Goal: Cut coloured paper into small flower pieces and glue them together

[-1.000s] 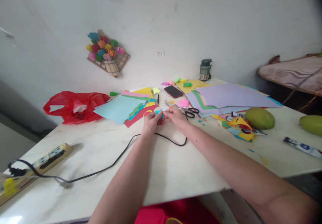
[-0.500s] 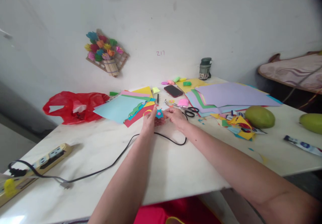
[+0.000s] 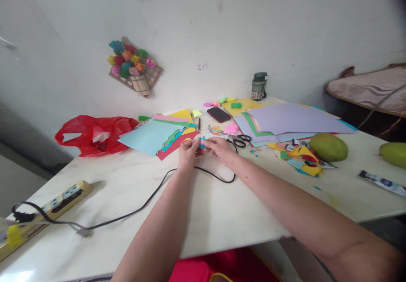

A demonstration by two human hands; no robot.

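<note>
Blue piece [image 3: 202,143]: we are finding this small item at the centre of the frame, between both hands; fingers are covering part of it, so its full outline is probably larger than we are seeing.
Left hand [image 3: 187,153]: we are noting thumb and fingers pinching the blue piece from its left side.
Right hand [image 3: 223,150]: we are noting a narrow pinch, thumb and fingers gripping the same piece from its right side.
Scissors [image 3: 237,138]: black-handled, lying just beside the right hand, right of centre.
Black cord [image 3: 139,209]: running from the centre toward the power strip [image 3: 68,201], which is sitting at lower left.
Paper, left of centre: we are listing a light blue sheet [image 3: 150,136], overlapping other coloured sheets.
Paper, right of centre: a lilac sheet [image 3: 292,121] is topping a layered stack.
Phone [image 3: 218,114]: dark, lying above the hands in the frame.
Pink packet [image 3: 231,129]: resting between phone and scissors.
Paper scraps [image 3: 303,159]: heaping beside a green fruit [image 3: 329,147] at middle right.
Red bag [image 3: 85,127]: slumping at middle left.
Bottle [image 3: 259,86]: standing upright, upper right of centre.
</note>
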